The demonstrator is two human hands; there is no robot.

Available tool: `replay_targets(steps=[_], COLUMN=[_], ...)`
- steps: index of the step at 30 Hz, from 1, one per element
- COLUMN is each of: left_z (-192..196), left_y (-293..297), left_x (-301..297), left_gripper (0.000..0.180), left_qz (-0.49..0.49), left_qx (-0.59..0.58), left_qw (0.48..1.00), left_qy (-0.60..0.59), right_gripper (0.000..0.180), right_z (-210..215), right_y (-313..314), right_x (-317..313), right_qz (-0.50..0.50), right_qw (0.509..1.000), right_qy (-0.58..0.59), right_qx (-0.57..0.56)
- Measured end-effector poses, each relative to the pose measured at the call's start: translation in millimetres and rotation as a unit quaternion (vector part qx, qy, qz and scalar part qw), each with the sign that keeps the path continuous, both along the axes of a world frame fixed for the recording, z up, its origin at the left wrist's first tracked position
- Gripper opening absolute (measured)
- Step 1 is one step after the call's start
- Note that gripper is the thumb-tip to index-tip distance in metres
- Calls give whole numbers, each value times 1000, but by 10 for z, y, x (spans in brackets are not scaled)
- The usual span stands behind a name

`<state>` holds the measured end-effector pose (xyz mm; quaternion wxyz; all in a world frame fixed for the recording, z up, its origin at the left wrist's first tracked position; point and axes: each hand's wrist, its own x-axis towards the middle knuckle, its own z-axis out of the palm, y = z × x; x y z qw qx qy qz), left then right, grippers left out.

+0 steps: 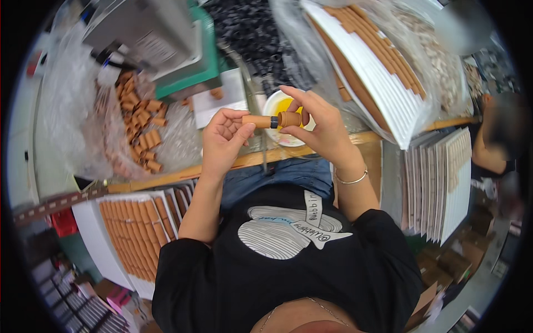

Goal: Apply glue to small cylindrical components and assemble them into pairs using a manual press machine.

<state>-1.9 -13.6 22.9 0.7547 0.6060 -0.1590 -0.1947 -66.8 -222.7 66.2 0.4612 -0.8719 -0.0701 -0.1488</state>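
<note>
My left hand (pixel 222 139) pinches a tan-orange tube (pixel 257 120) between thumb and fingers. A black collar (pixel 274 122) sits at that tube's right end. My right hand (pixel 325 125) grips a short, wider tan-orange sleeve (pixel 290 119) by its sides, with the forefinger raised. The sleeve lies in line with the tube, against or just beside the black collar; whether they are joined I cannot tell. Just behind both pieces stands a white bowl (pixel 268 105) with something yellow (pixel 282 106) inside, partly covered by my right hand.
A grey machine on a green base (pixel 186 77) stands at the back left. Beside it lie loose tan sleeves (pixel 139 114); black pieces (pixel 244 28) are heaped behind. A white ridged tray (pixel 383 83) holds tubes. More trays (pixel 130 233) (pixel 436 183) flank me. Another person's arm (pixel 491 139) shows at right.
</note>
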Motion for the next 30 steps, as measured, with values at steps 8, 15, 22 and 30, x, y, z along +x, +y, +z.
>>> replay_targets(steps=[8,15,22,30], left_z=[27,77,88,-46], left_y=[205,322,313,324], left_x=[-34,40,-90,-84], left_gripper=[22,22,20,24], left_qz=[40,38,65,131], left_qx=[-46,25,86,12], left_qw=[998,999,992,991], left_qy=[8,-25,-67,-35], right_gripper=[78,92,92,64], right_z=[-218,-116,-63,-145], right_y=[443,368,557,607], right_x=[195,218,300,284], right_qz=[44,25,58,40], right_qw=[996,979,942,980], right_qy=[-35,-32,-50,-19], right_qx=[-70,-201,-327,-194])
